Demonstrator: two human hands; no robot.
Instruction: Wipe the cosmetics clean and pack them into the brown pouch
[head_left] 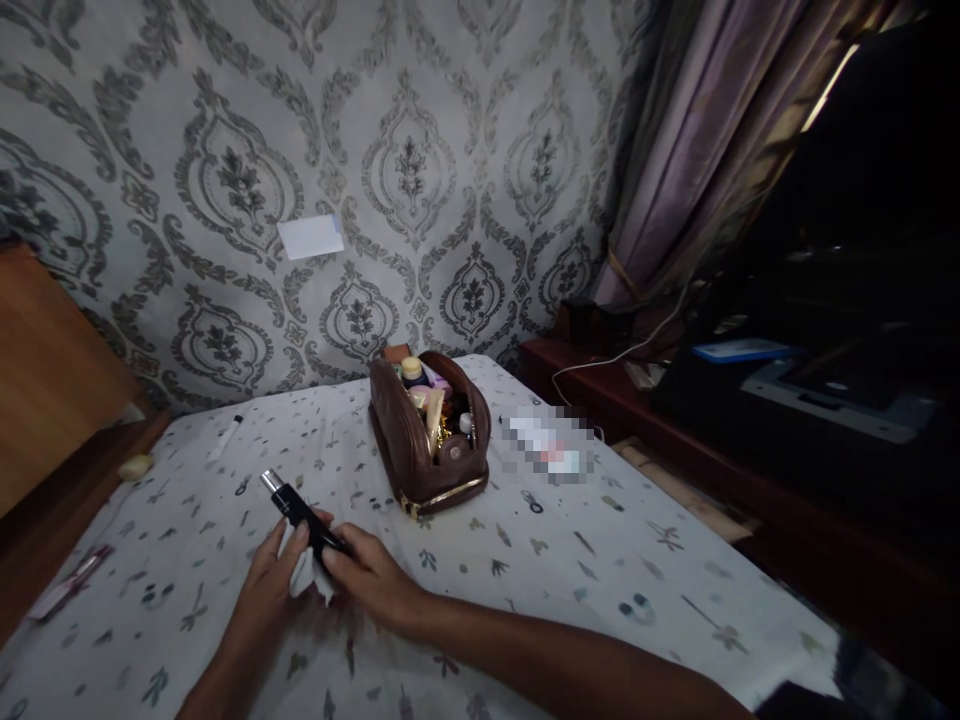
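Observation:
A slim black bottle with a silver spray-like top (300,515) is held at a slant over the bed, its silver end pointing up and left. My left hand (274,570) is closed around its middle, the thumb lying along it. My right hand (379,580) grips the lower end, thumb on top. A crumpled white tissue (304,575) is bunched between the hands, against the bottle's underside; which fingers pinch it is partly hidden. Beyond my hands a brown toiletry bag (390,445) stands unzipped, packed with several small cosmetics, including a yellow-capped jar (411,370).
The patterned white sheet (465,600) covers the surface. A white tube (226,438) lies at left, with a pinkish packet (71,583) nearer me. A yellow item (135,467) sits by the wooden edge. Right of the bag is a blurred-out item (551,445); a cable (622,352) crosses the red-brown ledge.

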